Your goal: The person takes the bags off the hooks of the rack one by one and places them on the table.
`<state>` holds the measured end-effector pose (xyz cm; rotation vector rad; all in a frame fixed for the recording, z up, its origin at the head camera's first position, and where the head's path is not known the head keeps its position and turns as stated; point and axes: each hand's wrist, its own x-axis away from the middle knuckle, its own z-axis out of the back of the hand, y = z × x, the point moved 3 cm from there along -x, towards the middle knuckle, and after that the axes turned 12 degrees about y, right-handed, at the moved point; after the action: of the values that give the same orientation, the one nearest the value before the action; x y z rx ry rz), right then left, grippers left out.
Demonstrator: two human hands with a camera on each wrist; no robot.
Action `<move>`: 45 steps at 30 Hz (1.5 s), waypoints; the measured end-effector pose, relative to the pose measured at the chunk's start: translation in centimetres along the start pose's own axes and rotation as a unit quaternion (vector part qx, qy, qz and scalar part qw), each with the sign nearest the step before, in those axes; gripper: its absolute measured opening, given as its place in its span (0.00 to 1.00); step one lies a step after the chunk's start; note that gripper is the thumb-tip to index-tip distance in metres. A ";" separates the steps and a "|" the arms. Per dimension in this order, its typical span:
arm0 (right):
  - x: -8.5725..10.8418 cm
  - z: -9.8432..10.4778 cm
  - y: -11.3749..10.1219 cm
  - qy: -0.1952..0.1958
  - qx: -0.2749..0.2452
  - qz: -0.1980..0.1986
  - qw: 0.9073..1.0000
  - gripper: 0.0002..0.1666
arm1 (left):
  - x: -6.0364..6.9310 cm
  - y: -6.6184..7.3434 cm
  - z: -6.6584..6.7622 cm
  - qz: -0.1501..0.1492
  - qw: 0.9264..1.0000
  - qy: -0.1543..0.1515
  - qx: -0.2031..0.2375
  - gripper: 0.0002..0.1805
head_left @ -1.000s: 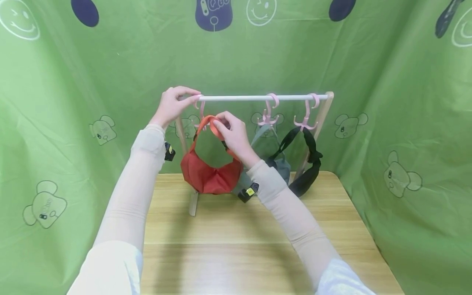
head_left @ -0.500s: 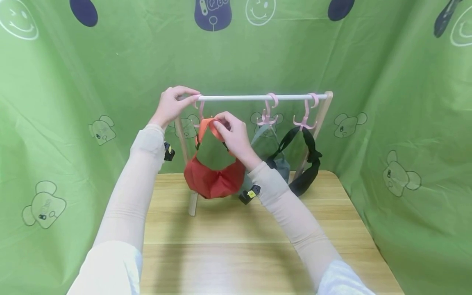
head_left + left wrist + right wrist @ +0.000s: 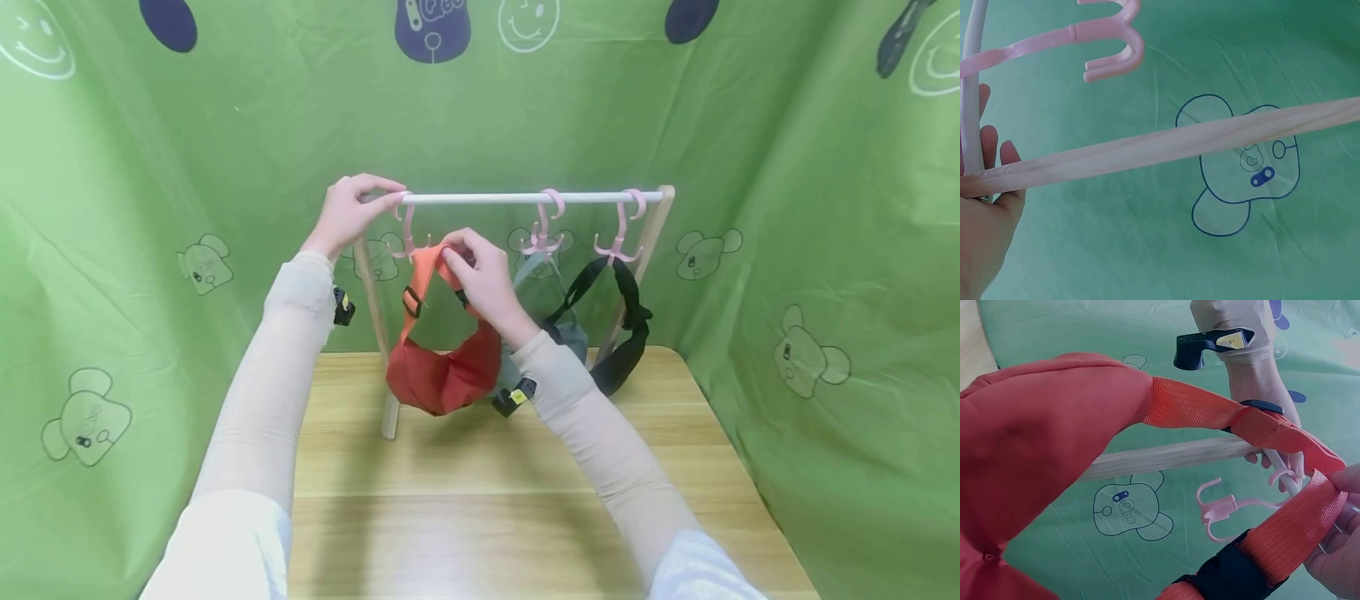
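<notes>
My left hand (image 3: 354, 212) grips the left end of the rack's white rod (image 3: 480, 199), by the top of a pink hook hanger (image 3: 408, 233). In the left wrist view, fingers lie behind the rod where it meets the wooden post (image 3: 1147, 150). My right hand (image 3: 483, 275) pinches the orange strap of a red shoulder bag (image 3: 442, 375) at the top of its loop. The bag hangs from that hand in front of the rack. In the right wrist view the strap (image 3: 1297, 525) is apart from the pink hook (image 3: 1216, 509), which holds nothing.
Right of the red bag, a grey-green bag (image 3: 573, 340) hangs on a second pink hook (image 3: 542, 237), partly hidden by my right arm. A black bag (image 3: 626, 358) hangs on a third hook (image 3: 618, 242). The rack stands on a wooden table (image 3: 450, 467) before green cloth.
My right hand has drawn the red bag's strap off the left hook. The bag has moved slightly down and right and turned, showing a strap buckle. My left hand stays put.
</notes>
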<state>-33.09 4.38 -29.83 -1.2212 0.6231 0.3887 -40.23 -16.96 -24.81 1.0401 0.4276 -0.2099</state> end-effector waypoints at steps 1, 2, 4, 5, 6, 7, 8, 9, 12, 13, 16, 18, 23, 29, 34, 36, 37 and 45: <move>0.0 0.1 0.0 0.000 -0.001 -0.001 1.000 0.07 | 0.0 0.0 0.0 0.001 1.000 -0.002 0.001 0.22; 0.0 0.1 0.1 0.000 -0.002 -0.003 1.000 0.07 | -0.1 0.0 0.0 0.002 1.000 -0.004 0.001 0.22; -0.1 0.3 0.1 -0.001 -0.004 -0.007 1.000 0.07 | -0.2 0.0 -0.1 0.005 1.000 -0.008 0.004 0.23; -0.1 0.3 0.2 -0.002 -0.005 -0.008 1.000 0.08 | -0.2 0.0 -0.1 0.008 1.000 -0.010 0.005 0.23; -0.1 0.3 0.3 -0.003 -0.004 -0.009 1.000 0.08 | -0.2 0.0 -0.1 0.011 1.000 -0.012 0.008 0.23; -0.1 0.3 0.3 -0.004 -0.004 -0.010 1.000 0.08 | -0.2 0.0 0.0 0.014 1.000 -0.013 0.011 0.23; -0.1 0.3 0.4 -0.004 -0.003 -0.010 1.000 0.08 | -0.1 0.0 0.0 0.018 1.000 -0.014 0.013 0.23; -0.1 0.3 0.4 -0.003 -0.004 -0.010 1.000 0.08 | -0.1 0.0 0.1 0.022 0.999 -0.015 0.018 0.24; -0.1 0.3 0.5 -0.002 -0.004 -0.011 1.000 0.08 | 0.1 0.0 0.3 0.026 0.999 -0.014 0.027 0.24; -0.1 0.3 0.5 -0.001 -0.004 -0.010 1.000 0.08 | 0.2 0.0 0.4 0.028 0.999 -0.012 0.028 0.24; -0.1 0.3 0.5 0.001 -0.003 -0.011 1.000 0.08 | 0.4 0.0 0.6 0.027 0.999 -0.004 0.034 0.24; -0.1 0.3 0.6 0.001 -0.002 -0.014 1.000 0.08 | 0.6 -0.1 0.7 0.025 0.999 0.002 0.038 0.24; 0.0 0.3 0.6 -0.001 0.002 -0.014 1.000 0.07 | 1.0 -0.2 0.8 0.012 0.998 0.012 0.064 0.29; 0.2 0.4 0.6 -0.004 0.001 -0.014 1.000 0.07 | 1.9 -0.8 1.2 0.001 0.996 0.041 0.078 0.35; 0.3 0.3 0.8 -0.007 0.001 -0.016 1.000 0.08 | 3.3 -0.8 1.9 -0.004 0.992 0.072 0.108 0.37; 0.4 0.3 0.9 -0.009 0.000 -0.018 1.000 0.08 | 4.1 -0.5 2.3 -0.004 0.990 0.078 0.120 0.37; 0.4 0.3 0.9 -0.010 -0.001 -0.019 1.000 0.08 | 4.5 -0.4 2.5 -0.006 0.989 0.080 0.125 0.37; 0.4 0.1 1.2 -0.009 0.002 -0.021 1.000 0.08 | 5.9 -1.9 2.9 -0.012 0.988 0.092 0.120 0.36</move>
<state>-33.44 4.78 -30.97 -1.2240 0.5809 0.3630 -34.90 -20.26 -27.67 1.2971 0.5936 -0.1910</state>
